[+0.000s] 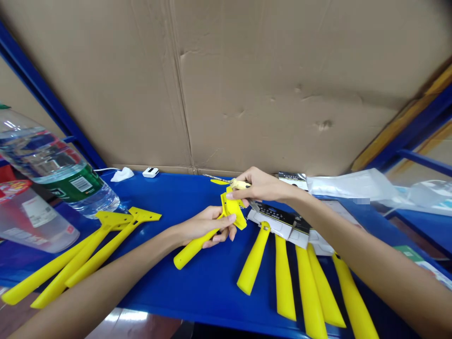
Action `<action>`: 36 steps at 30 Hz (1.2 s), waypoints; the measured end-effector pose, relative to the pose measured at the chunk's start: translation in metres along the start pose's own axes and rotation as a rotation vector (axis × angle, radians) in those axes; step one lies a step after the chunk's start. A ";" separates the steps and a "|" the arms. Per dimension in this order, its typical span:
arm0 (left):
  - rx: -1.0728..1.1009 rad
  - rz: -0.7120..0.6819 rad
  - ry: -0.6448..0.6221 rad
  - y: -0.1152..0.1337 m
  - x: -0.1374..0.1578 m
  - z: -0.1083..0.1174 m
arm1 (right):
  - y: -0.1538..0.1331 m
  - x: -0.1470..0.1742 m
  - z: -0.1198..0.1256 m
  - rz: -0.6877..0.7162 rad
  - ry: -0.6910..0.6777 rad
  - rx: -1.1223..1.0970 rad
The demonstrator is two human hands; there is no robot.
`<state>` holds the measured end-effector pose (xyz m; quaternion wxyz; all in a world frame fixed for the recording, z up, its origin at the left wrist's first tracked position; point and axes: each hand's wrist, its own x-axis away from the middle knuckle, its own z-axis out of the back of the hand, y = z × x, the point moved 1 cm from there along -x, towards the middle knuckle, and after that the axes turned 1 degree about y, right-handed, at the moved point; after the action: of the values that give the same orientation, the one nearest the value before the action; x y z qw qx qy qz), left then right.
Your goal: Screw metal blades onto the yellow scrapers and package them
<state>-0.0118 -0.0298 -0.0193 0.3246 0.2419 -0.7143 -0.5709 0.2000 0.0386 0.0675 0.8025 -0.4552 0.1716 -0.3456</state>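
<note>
My left hand is closed around a yellow plastic scraper, just below its wide head. The scraper's handle slants down to the left and its head tilts up to the right. In my right hand is a screwdriver with a pale yellow handle, held just above the scraper head. Its thin metal shaft points left, away from the scraper. The fingers of my right hand also sit close to the head's top edge; whether they touch it I cannot tell. Behind the shaft lies a small yellow piece.
Several yellow-handled scrapers with black-and-white card sleeves lie at the right. More yellow scrapers are piled at the left, near a large water bottle and a plastic jug. Clear plastic bags lie behind. Cardboard walls the back.
</note>
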 end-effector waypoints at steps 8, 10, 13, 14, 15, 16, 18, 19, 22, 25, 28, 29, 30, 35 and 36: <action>0.038 0.023 0.024 0.009 -0.001 -0.008 | 0.014 -0.009 -0.011 0.019 -0.058 0.014; 0.069 0.026 0.037 0.009 -0.001 -0.008 | 0.014 -0.009 -0.012 0.034 -0.047 0.029; 0.106 -0.010 0.069 0.008 -0.002 -0.007 | 0.012 -0.008 -0.009 0.004 0.026 0.010; 0.107 -0.022 0.080 0.009 -0.002 -0.007 | 0.011 -0.007 -0.007 -0.006 0.046 -0.025; 0.103 -0.030 0.089 0.009 -0.001 -0.007 | 0.010 -0.006 -0.005 -0.012 0.058 -0.075; 0.096 -0.032 0.092 0.010 -0.001 -0.007 | 0.008 -0.004 -0.002 -0.012 0.062 -0.132; 0.076 -0.030 0.087 0.011 0.000 -0.007 | 0.005 -0.001 0.004 0.011 0.069 -0.220; 0.064 -0.027 0.081 0.011 0.000 -0.006 | 0.003 0.001 0.007 0.027 0.085 -0.244; 0.036 -0.021 0.077 0.008 0.000 -0.004 | -0.004 0.007 0.017 0.073 0.174 -0.275; 0.028 -0.038 0.086 0.002 -0.002 0.000 | -0.012 0.012 0.024 0.111 0.276 -0.264; 0.033 -0.035 0.097 -0.002 -0.003 0.002 | -0.017 0.015 0.030 0.127 0.381 -0.267; 0.034 -0.033 0.101 -0.003 -0.004 0.002 | -0.017 0.015 0.031 0.128 0.415 -0.278; 0.032 -0.034 0.104 -0.003 -0.004 0.002 | -0.017 0.015 0.033 0.128 0.443 -0.284; -0.003 -0.025 0.105 0.000 -0.002 0.001 | -0.014 0.013 0.037 0.133 0.522 -0.225; -0.008 -0.022 0.102 0.001 -0.002 0.001 | -0.013 0.013 0.037 0.125 0.537 -0.200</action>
<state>-0.0111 -0.0277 -0.0191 0.3552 0.2774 -0.6916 -0.5644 0.2255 0.0474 0.0989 0.6992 -0.4128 0.4388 -0.3849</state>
